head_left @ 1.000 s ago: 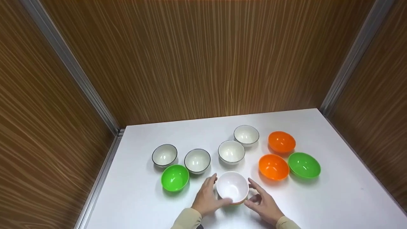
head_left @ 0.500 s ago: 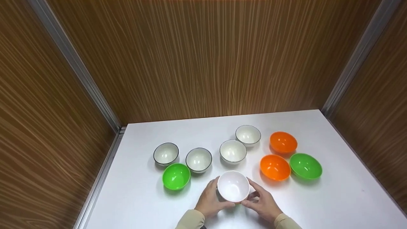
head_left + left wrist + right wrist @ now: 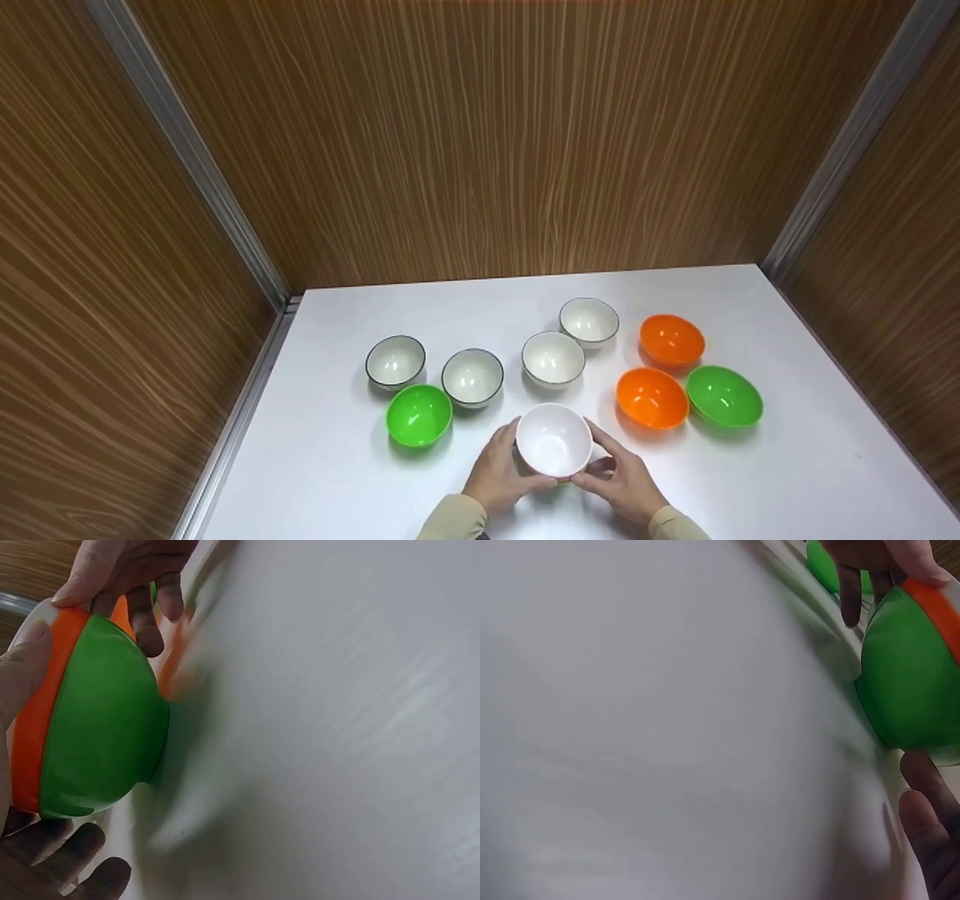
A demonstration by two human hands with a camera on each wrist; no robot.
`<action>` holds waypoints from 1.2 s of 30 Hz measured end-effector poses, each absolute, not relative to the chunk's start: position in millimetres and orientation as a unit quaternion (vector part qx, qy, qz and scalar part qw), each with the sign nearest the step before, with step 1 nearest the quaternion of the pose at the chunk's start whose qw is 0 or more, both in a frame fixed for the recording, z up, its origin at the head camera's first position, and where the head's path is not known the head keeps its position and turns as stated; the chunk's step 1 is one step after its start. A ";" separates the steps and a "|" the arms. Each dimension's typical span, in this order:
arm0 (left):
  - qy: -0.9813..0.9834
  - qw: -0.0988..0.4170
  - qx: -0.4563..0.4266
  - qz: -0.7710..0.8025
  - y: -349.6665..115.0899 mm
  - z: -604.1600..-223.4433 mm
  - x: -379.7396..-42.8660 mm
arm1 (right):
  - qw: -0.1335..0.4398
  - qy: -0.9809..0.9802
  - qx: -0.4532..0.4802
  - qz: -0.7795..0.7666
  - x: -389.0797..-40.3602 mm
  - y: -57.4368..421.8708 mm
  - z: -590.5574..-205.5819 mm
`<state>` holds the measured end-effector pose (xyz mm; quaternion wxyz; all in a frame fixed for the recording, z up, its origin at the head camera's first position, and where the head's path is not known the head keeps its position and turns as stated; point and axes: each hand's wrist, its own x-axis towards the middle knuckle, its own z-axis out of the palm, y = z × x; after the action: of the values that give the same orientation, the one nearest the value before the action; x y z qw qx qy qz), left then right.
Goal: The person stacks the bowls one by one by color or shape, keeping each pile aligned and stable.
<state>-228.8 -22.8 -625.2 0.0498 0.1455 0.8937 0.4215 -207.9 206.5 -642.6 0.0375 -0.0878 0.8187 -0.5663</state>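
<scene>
The stack is at the lower centre of the head view and consists of three nested bowls, all mouth up: a white bowl [image 3: 555, 440] uppermost, an orange bowl [image 3: 39, 712] below it and a green bowl [image 3: 109, 712] at the bottom. The orange shows as a narrow band between the other two. Whether the foot of the lowest bowl touches the table [image 3: 315, 465] cannot be told.

The left hand [image 3: 496, 469] grips the stack at its left side and the right hand [image 3: 624, 480] at its right. Both thumbs press near the upper rims at the near side, tips close to each other. The remaining fingers curve around the sides; in the wrist views some stand slightly spread near the underside of the lowest bowl. Pale sleeves [image 3: 454, 517] end at the wrists.

At left of centre lie a dark-rimmed bowl [image 3: 396, 361], a second dark-rimmed bowl [image 3: 472, 376] and, just below them, a bright green bowl [image 3: 419, 415]. Above the stack are two further pale bowls [image 3: 553, 358], set diagonally. At right are an upper orange bowl [image 3: 672, 340], a lower orange bowl [image 3: 652, 397] and a wide green bowl [image 3: 724, 396]. Wood-grain panels [image 3: 480, 150] fill the upper frame.
</scene>
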 end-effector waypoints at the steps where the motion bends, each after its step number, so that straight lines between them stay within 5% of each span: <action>1: 0.894 0.048 0.147 0.420 -22.8 -625.4 -228.8 | 0.041 0.816 -0.088 -0.570 -206.5 205.5 -638.1; 19: 0.885 0.049 0.154 0.437 -22.5 -625.1 -226.7 | 0.043 0.811 -0.098 -0.576 -207.4 209.2 -644.8; 36: 0.885 0.050 0.150 0.437 -21.2 -624.1 -227.5 | 0.037 0.804 -0.111 -0.583 -196.3 201.3 -610.6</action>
<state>-227.5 -21.2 -624.1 0.0504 0.1495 0.8853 0.4375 -196.3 201.3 -610.6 0.0374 -0.1110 0.8038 -0.5833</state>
